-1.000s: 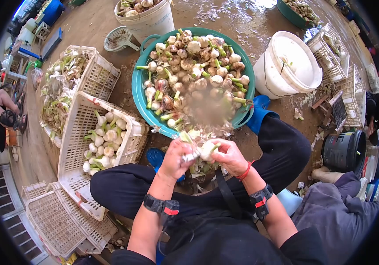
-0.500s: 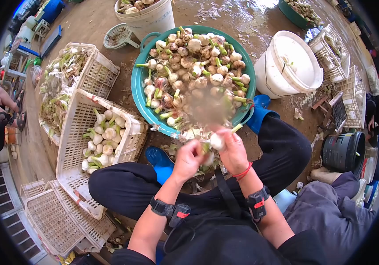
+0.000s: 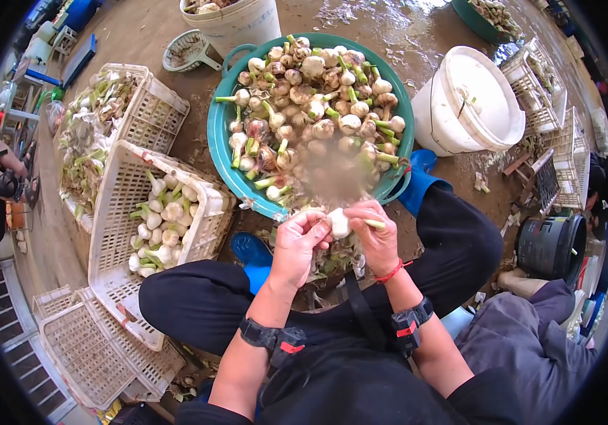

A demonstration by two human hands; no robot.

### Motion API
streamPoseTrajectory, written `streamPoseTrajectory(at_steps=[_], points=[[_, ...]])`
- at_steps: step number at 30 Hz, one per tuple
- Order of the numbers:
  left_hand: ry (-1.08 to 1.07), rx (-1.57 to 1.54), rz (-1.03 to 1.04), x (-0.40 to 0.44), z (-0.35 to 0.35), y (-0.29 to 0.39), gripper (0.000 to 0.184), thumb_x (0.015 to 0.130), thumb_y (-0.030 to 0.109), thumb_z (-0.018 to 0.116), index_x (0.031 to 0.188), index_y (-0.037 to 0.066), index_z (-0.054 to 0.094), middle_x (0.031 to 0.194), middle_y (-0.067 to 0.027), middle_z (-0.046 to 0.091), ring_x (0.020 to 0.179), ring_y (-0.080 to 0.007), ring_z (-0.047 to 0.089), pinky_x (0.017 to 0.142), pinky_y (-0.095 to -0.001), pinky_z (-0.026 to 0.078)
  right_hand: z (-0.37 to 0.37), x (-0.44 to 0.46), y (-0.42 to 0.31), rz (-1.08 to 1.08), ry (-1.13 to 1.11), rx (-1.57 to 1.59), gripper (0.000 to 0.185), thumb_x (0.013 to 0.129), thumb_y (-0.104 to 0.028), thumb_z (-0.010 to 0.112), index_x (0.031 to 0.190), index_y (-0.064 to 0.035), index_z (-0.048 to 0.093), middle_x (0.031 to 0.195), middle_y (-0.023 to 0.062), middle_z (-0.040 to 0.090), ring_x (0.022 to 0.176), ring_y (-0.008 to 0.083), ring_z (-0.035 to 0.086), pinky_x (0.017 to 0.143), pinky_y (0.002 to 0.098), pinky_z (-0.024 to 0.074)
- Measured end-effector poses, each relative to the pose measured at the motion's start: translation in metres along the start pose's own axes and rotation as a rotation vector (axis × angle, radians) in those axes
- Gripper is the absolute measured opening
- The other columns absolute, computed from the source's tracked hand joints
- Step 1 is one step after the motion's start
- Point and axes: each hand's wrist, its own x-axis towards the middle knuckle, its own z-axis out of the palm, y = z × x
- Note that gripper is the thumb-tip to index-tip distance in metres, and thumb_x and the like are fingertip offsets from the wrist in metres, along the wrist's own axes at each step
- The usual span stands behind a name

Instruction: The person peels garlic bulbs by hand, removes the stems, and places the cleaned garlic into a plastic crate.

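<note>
A white garlic bulb [image 3: 339,224] is held between my two hands, just in front of the near rim of a green tub [image 3: 216,134]. My right hand [image 3: 377,237] is closed round its green stem. My left hand [image 3: 302,239] pinches at the bulb's left side, with fingertips together. Many unpeeled garlic bulbs [image 3: 304,92] with cut stems fill the tub; a blurred patch hides some of them. Cleaner white bulbs [image 3: 169,219] lie in a white plastic crate [image 3: 116,227] at my left. Loose skins hang below my hands.
A crate of garlic leaves [image 3: 155,106] stands at the left. Stacked crates [image 3: 91,350] lie at lower left. White buckets [image 3: 236,25] [image 3: 435,113] stand beyond the tub and at its right. A black bucket [image 3: 544,244] and a seated person's clothed leg [image 3: 523,333] are at the right.
The bulb has come upright and sharp between my hands. My left hand has stopped its blurred motion and now touches the bulb. The view has shifted slightly.
</note>
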Motion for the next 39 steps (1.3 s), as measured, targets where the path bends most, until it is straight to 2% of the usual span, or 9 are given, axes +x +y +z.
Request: streamPoseTrajectory(at_steps=[5, 11, 14, 17, 22, 25, 28, 30, 39], points=[[-0.059, -0.362, -0.126, -0.002, -0.010, -0.018, 0.003, 0.087, 0.005, 0.051, 0.090, 0.005, 0.053, 0.082, -0.0013, 0.056, 0.070, -0.0075, 0.052, 0.062, -0.0207, 0.045, 0.010, -0.005, 0.005, 0.448, 0.053, 1.209, 0.021, 0.091, -0.023, 0.051, 0.102, -0.0061, 0.056, 0.097, 0.0032, 0.061, 0.091, 0.0153, 0.057, 0.082, 0.0289, 0.0446], [0.090, 0.183, 0.269, 0.009, 0.012, -0.009, 0.004, 0.083, 0.003, 0.058, 0.087, 0.002, 0.057, 0.077, -0.0010, 0.059, 0.064, -0.0063, 0.053, 0.059, -0.0204, 0.045, 0.016, -0.010, 0.025, 0.608, 0.088, 1.114, 0.025, 0.092, -0.022, 0.048, 0.110, -0.0048, 0.051, 0.105, 0.0046, 0.058, 0.094, 0.0145, 0.056, 0.082, 0.0292, 0.0453], [-0.232, 0.481, 0.008, 0.016, 0.000, -0.019, 0.007, 0.082, 0.003, 0.058, 0.088, 0.000, 0.059, 0.076, -0.0022, 0.060, 0.063, -0.0072, 0.054, 0.057, -0.0217, 0.046, -0.014, 0.033, 0.025, 0.469, 0.228, 1.126, 0.026, 0.092, -0.021, 0.048, 0.113, -0.0062, 0.048, 0.108, 0.0054, 0.056, 0.094, 0.0128, 0.056, 0.077, 0.0253, 0.0493], [0.015, 1.333, 0.461, 0.062, -0.062, -0.042, 0.025, 0.069, -0.004, 0.048, 0.087, 0.005, 0.063, 0.091, -0.0157, 0.059, 0.090, -0.0325, 0.055, 0.078, -0.0392, 0.047, -0.090, 0.096, 0.000, 0.225, 0.422, 1.274, 0.033, 0.090, -0.031, 0.050, 0.110, -0.0045, 0.050, 0.106, 0.0066, 0.057, 0.090, 0.0129, 0.057, 0.076, 0.0252, 0.0505], [0.290, 1.910, 0.007, 0.130, -0.121, -0.058, 0.018, 0.079, 0.014, 0.053, 0.091, 0.017, 0.066, 0.123, -0.0096, 0.044, 0.118, -0.0287, 0.033, 0.089, -0.0467, 0.036, -0.074, 0.090, -0.003, 0.355, 0.394, 0.810, 0.026, 0.088, -0.023, 0.055, 0.106, -0.0052, 0.051, 0.095, 0.0046, 0.057, 0.078, 0.0150, 0.055, 0.076, 0.0266, 0.0471], [0.313, 1.890, 0.256, 0.127, -0.113, -0.055, 0.010, 0.077, 0.017, 0.059, 0.082, 0.014, 0.068, 0.107, -0.0081, 0.055, 0.105, -0.0285, 0.046, 0.082, -0.0433, 0.040, -0.022, 0.057, 0.019, 0.447, 0.124, 0.278, 0.029, 0.083, -0.013, 0.058, 0.111, -0.0036, 0.053, 0.097, 0.0040, 0.058, 0.082, 0.0156, 0.055, 0.076, 0.0265, 0.0456], [0.297, 0.913, 0.121, 0.095, -0.069, -0.032, 0.015, 0.082, 0.019, 0.063, 0.083, 0.004, 0.067, 0.068, -0.0053, 0.063, 0.059, -0.0144, 0.055, 0.054, -0.0292, 0.043, 0.028, 0.023, 0.035, 0.234, -0.132, -0.184, 0.041, 0.079, -0.011, 0.064, 0.118, -0.0046, 0.052, 0.111, 0.0123, 0.053, 0.096, 0.0214, 0.056, 0.083, 0.0300, 0.0461], [0.145, 0.365, -0.047, 0.071, -0.053, -0.021, 0.016, 0.084, 0.015, 0.061, 0.086, 0.000, 0.065, 0.073, -0.0027, 0.063, 0.062, -0.0069, 0.053, 0.055, -0.0216, 0.042, 0.039, 0.018, 0.031, 0.354, -0.226, 0.112, 0.049, 0.074, -0.010, 0.069, 0.119, -0.0053, 0.052, 0.115, 0.0133, 0.051, 0.102, 0.0241, 0.052, 0.085, 0.0322, 0.0464], [0.072, 0.582, 0.135, 0.033, -0.019, 0.002, 0.013, 0.081, 0.006, 0.056, 0.086, -0.004, 0.063, 0.074, -0.0013, 0.061, 0.063, -0.0046, 0.053, 0.054, -0.0201, 0.044, 0.024, 0.000, 0.005, -0.015, -0.096, -0.313, 0.043, 0.071, -0.012, 0.073, 0.111, -0.0066, 0.060, 0.105, 0.0133, 0.055, 0.096, 0.0260, 0.056, 0.083, 0.0325, 0.0453]])
